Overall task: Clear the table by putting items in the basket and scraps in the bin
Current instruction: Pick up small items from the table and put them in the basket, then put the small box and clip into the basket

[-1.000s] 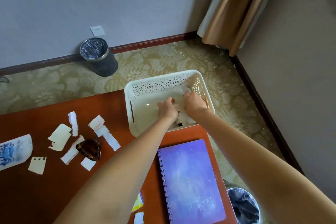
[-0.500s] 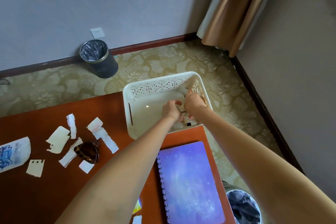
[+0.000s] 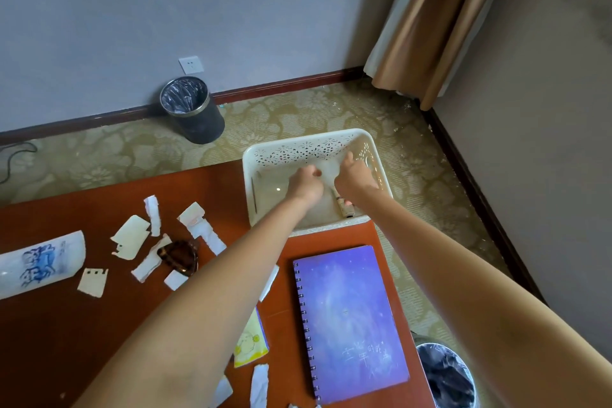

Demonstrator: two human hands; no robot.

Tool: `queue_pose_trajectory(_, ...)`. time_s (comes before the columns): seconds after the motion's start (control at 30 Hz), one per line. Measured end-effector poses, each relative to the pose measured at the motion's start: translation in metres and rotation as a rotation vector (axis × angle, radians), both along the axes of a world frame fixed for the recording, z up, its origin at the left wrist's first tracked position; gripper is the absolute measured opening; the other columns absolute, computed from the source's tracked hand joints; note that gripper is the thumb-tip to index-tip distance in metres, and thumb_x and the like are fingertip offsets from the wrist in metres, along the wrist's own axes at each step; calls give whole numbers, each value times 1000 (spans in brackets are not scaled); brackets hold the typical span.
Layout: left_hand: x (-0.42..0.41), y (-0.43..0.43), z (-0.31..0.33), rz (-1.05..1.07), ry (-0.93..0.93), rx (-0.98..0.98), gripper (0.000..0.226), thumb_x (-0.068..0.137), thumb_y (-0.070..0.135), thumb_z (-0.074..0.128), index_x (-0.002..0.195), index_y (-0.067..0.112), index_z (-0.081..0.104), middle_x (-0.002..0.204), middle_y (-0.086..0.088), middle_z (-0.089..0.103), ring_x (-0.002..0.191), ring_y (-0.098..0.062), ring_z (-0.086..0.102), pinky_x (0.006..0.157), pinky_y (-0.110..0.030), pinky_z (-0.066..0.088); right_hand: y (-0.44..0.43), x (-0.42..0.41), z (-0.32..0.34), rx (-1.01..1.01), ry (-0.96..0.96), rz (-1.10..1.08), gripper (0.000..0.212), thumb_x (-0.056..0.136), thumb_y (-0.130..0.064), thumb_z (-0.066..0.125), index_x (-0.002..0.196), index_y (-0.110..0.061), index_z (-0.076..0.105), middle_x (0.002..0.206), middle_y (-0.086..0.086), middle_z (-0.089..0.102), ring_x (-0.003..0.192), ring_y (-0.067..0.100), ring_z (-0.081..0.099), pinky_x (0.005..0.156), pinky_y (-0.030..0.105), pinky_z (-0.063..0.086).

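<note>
Both hands have drawn apart inside the basket [image 3: 298,153] at the worktop's [image 3: 66,325] far right corner, where half a second ago they were pressed together. A pen [image 3: 341,204] lies on the basket floor by its near right corner, just beside the right wrist. The left hand [image 3: 306,180] and right hand [image 3: 352,175] curl away from the camera, so whether either grasps anything cannot be told. The pen looks delivered. The notebook [image 3: 351,318], hair claw [image 3: 178,255] and paper scraps [image 3: 130,237] wait on the worktop.

The white lattice basket [image 3: 308,151] sits at the far edge of the surface [image 3: 66,341], with a pen [image 3: 342,205] inside. Torn paper scraps [image 3: 130,237] lie scattered to the left.
</note>
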State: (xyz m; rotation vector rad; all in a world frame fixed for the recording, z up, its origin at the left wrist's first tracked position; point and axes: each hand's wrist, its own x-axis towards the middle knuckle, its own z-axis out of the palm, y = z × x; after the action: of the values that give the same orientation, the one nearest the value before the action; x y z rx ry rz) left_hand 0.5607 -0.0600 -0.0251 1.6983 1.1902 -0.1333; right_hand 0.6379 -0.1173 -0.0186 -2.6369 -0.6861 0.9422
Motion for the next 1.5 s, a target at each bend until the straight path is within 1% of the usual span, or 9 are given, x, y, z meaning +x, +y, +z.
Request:
queue_pose_trajectory(0.1, -21, 9, 28, 50, -73, 63, 43, 92, -2, 33, 127, 11, 53, 132, -13, 54, 117, -28, 56, 101, -39, 48, 0, -22, 20, 88, -123, 61, 50, 91, 3, 32, 140, 0, 26, 98, 23, 54, 103, 38, 60, 69, 35, 44)
queue_pose_trajectory(0.4, -176, -6, 60, 343, -200, 94, 29, 91, 1, 45, 115, 7, 59, 95, -8, 64, 77, -17, 65, 72, -27, 54, -30, -183, 23, 550, -125, 169, 27, 86, 3, 42, 112, 2, 51, 90, 29, 65, 82, 47, 60, 64, 42, 41)
queue_pose_trajectory(0.57, -251, -40, 8, 507, -64, -187, 30, 91, -5, 39, 117, -6, 56, 76, -11, 60, 61, -18, 58, 56, -19, 50, -64, -244, -30, 213, 73, 180, 32, 92, -13, 47, 123, -5, 45, 124, 18, 53, 107, 39, 57, 82, 41, 46)
queue_pose_trajectory(0.73, -268, -71, -8, 368, 46, -364, 32, 97, -1, 36, 125, 5, 50, 106, -19, 56, 96, -27, 58, 74, -26, 50, -77, -252, -48, 73, 239, 17, 41, 91, -19, 57, 126, -5, 42, 127, 14, 53, 115, 29, 56, 87, 33, 50)
queue_pose_trajectory(0.9, -273, -71, -6, 449, 51, -443, 22, 100, 4, 35, 97, 10, 56, 99, -15, 59, 92, -23, 61, 86, -29, 50, -72, -248, -40, 50, 495, -80, 38, 87, -15, 64, 122, -4, 57, 125, 12, 61, 114, 27, 60, 88, 30, 50)
queue_pose_trajectory(1.03, -282, -55, -1, 442, 2, -385, 34, 98, 5, 39, 131, 3, 48, 128, -18, 58, 114, -28, 60, 93, -34, 49, -61, -249, -34, 151, 454, -143, 34, 86, -15, 59, 118, -6, 60, 120, 14, 65, 104, 27, 64, 86, 34, 53)
queue_pose_trajectory(1.13, -286, -31, -3, 439, -61, -235, 28, 94, 2, 42, 117, 2, 58, 122, -16, 61, 94, -24, 62, 73, -27, 52, -44, -251, -25, 263, 382, -205, 33, 85, -14, 58, 116, -3, 56, 118, 16, 63, 96, 26, 62, 80, 34, 52)
queue_pose_trajectory(1.27, -277, 8, -2, 452, -62, 2, 25, 92, 5, 46, 71, 14, 56, 81, -9, 60, 91, -30, 60, 93, -47, 50, -20, -251, -15, 341, 335, -173, 34, 88, -9, 55, 120, -1, 52, 121, 16, 61, 108, 30, 61, 73, 28, 49)
queue_pose_trajectory(1.5, -251, 73, -23, -8, 244, 391, 42, 94, 12, 51, 134, 5, 43, 135, -17, 48, 125, -33, 45, 100, -40, 45, 7, -231, -10, 403, 295, -208, 32, 89, -6, 53, 120, 0, 51, 118, 17, 61, 107, 31, 62, 74, 31, 51)
